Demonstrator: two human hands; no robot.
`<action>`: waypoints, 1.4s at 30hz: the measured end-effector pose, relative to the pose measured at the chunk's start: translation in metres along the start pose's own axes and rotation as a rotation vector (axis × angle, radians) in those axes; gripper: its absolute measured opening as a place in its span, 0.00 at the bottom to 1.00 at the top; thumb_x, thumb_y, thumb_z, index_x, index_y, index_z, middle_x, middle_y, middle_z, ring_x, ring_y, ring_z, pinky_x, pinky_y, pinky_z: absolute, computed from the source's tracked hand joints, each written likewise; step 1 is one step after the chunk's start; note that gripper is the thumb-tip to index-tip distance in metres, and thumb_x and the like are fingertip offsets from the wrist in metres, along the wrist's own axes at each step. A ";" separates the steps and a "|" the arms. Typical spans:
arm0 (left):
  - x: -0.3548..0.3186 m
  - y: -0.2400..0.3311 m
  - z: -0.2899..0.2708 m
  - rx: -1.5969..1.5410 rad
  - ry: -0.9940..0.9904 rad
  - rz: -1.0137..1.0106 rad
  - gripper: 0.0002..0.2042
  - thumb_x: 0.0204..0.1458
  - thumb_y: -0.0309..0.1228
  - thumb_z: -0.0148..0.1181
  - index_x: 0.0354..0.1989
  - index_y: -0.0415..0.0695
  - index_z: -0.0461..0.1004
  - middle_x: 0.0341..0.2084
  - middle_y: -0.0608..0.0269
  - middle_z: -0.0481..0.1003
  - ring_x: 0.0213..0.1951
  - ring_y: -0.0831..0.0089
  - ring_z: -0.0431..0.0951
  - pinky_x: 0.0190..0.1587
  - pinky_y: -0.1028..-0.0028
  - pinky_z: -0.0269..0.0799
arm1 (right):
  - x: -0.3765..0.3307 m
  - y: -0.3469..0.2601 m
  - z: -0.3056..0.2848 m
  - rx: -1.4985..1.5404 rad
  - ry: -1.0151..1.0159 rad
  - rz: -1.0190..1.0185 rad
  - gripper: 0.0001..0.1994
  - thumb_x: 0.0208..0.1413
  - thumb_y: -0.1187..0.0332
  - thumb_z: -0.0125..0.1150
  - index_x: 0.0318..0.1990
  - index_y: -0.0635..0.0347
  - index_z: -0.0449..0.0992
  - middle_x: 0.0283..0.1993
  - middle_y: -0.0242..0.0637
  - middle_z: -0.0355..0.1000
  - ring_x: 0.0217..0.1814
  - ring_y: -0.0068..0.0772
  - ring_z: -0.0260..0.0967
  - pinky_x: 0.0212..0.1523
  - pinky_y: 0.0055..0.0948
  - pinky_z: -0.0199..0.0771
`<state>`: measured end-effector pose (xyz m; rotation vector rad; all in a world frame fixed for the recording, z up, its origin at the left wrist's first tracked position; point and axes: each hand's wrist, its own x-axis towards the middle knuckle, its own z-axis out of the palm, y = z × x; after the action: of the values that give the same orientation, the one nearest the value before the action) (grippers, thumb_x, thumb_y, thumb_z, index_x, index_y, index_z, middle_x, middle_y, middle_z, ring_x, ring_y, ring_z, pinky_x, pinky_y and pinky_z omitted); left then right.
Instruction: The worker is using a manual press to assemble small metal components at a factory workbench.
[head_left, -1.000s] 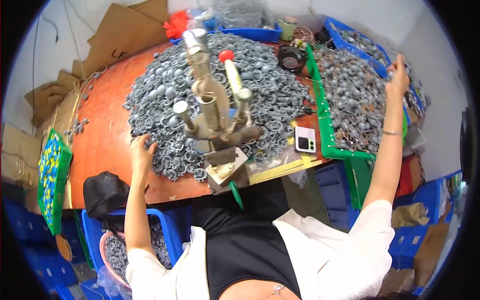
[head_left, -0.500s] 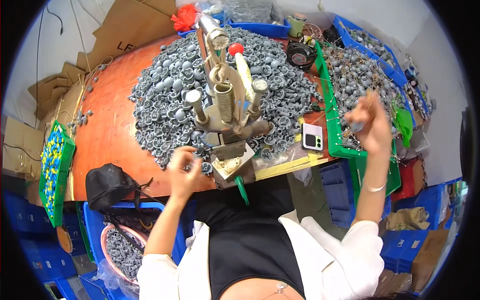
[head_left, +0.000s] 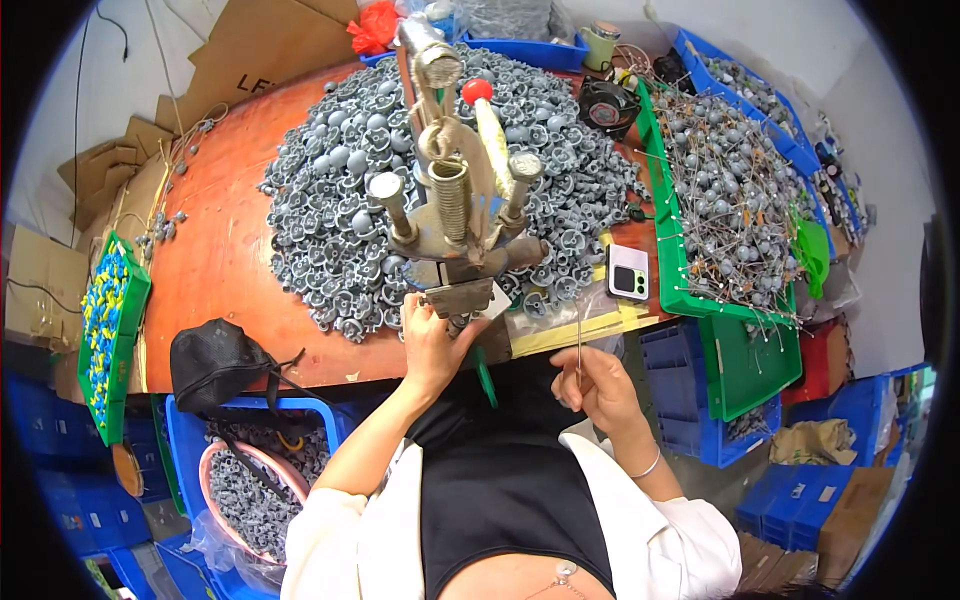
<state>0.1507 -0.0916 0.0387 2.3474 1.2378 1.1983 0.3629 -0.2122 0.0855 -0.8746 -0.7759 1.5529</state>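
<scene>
We see a thin metal pin [head_left: 579,345] pinched upright between the fingertips of the right hand [head_left: 598,388], just off the near edge of the round orange-brown table [head_left: 215,270] and in front of the person's chest; the fingers are closed narrowly around its lower end. The left hand [head_left: 430,340] rests at the foot of the small hand press [head_left: 455,215], its fingers curled at the press's base plate, and we cannot tell whether they grip anything there. The press stands near the table's front edge, with springs, upright posts and a lever tipped by a red knob [head_left: 477,91]. Behind and around it lies a broad heap of grey metal caps [head_left: 340,190] covering much of the table. To the right of the press a white phone [head_left: 629,271] lies flat on the table, and beyond it a green tray [head_left: 745,365] holds a tangle of pins with grey heads. A small black fan [head_left: 607,102] sits at the far side. Left of the person, a black bag [head_left: 215,362] hangs at the table's edge above a blue crate [head_left: 190,450] filled with more grey parts, and a green tray of yellow and blue pieces [head_left: 105,320] sits further left
</scene>
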 end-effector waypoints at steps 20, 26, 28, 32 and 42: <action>-0.036 -0.130 -0.099 0.378 0.289 -0.414 0.11 0.48 0.21 0.56 0.41 0.35 0.73 0.35 0.53 0.74 0.35 0.62 0.75 0.40 0.68 0.70 | 0.001 -0.008 -0.012 -0.139 -0.441 -0.271 0.13 0.49 0.74 0.57 0.14 0.68 0.73 0.22 0.47 0.72 0.20 0.30 0.68 0.20 0.24 0.64; -0.036 -0.142 -0.100 0.185 0.142 -0.555 0.17 0.44 0.18 0.58 0.46 0.35 0.71 0.33 0.55 0.75 0.32 0.63 0.75 0.38 0.68 0.71 | 0.009 -0.023 0.022 -0.608 -0.553 0.110 0.14 0.53 0.79 0.56 0.48 0.63 0.77 0.18 0.38 0.73 0.15 0.21 0.69 0.18 0.17 0.67; -0.033 -0.139 -0.101 0.104 0.145 -0.656 0.17 0.43 0.18 0.58 0.45 0.36 0.71 0.33 0.55 0.74 0.30 0.67 0.75 0.36 0.69 0.71 | 0.012 -0.014 0.024 -0.639 -0.482 0.115 0.10 0.55 0.77 0.57 0.43 0.63 0.79 0.20 0.38 0.73 0.18 0.21 0.70 0.19 0.18 0.67; -0.039 -0.144 -0.107 0.210 0.152 -0.542 0.15 0.44 0.19 0.58 0.44 0.36 0.73 0.29 0.56 0.74 0.27 0.69 0.75 0.33 0.72 0.71 | 0.022 0.007 0.023 -0.650 -0.459 -0.101 0.06 0.55 0.74 0.58 0.35 0.67 0.79 0.23 0.36 0.73 0.22 0.19 0.70 0.22 0.16 0.67; -0.021 -0.043 -0.121 -0.362 0.153 -0.480 0.13 0.46 0.15 0.60 0.42 0.37 0.77 0.46 0.60 0.68 0.37 0.78 0.73 0.39 0.80 0.72 | 0.046 0.019 0.049 -0.771 -0.098 -0.384 0.04 0.49 0.75 0.64 0.28 0.67 0.77 0.19 0.34 0.68 0.19 0.21 0.63 0.20 0.22 0.59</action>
<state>0.0285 -0.1006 0.0814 1.6108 1.3878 1.3108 0.3073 -0.1706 0.0888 -1.1110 -1.5654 0.9473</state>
